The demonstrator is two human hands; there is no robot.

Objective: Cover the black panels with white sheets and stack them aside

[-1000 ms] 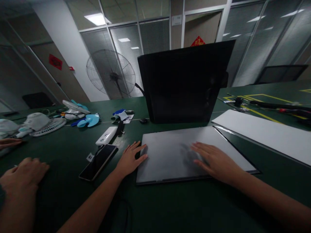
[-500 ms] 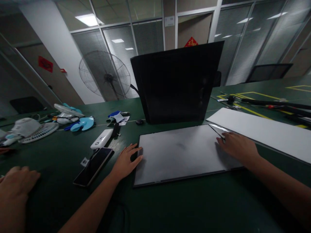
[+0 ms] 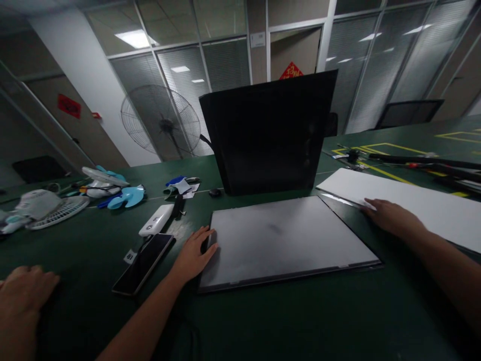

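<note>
A thin, flat panel with a cloudy grey face and dark edges (image 3: 278,240) lies on the green table. My left hand (image 3: 193,253) rests at its left edge, thumb and fingers apart, fingertips touching the face. To the right lies a long white panel (image 3: 406,195). My right hand (image 3: 393,218) has its fingertips closed on that panel's left edge; the thumb is mostly hidden. A shiny strip (image 3: 338,199) shows along the same edge, left of the fingers. Behind the grey panel stands a large black panel or cover (image 3: 272,135), upright and leaning back.
Another person's hand (image 3: 28,291) rests at the lower left. Nearby lie a phone (image 3: 145,263) and a white device (image 3: 157,219). Fan parts with light-blue blades (image 3: 130,196) sit farther left. Dark cables (image 3: 421,163) run behind the white panel at right.
My right hand has moved right, off the grey panel's right edge and onto the white panel's edge. The grey panel has shifted slightly left. My left hand stays at its left edge.
</note>
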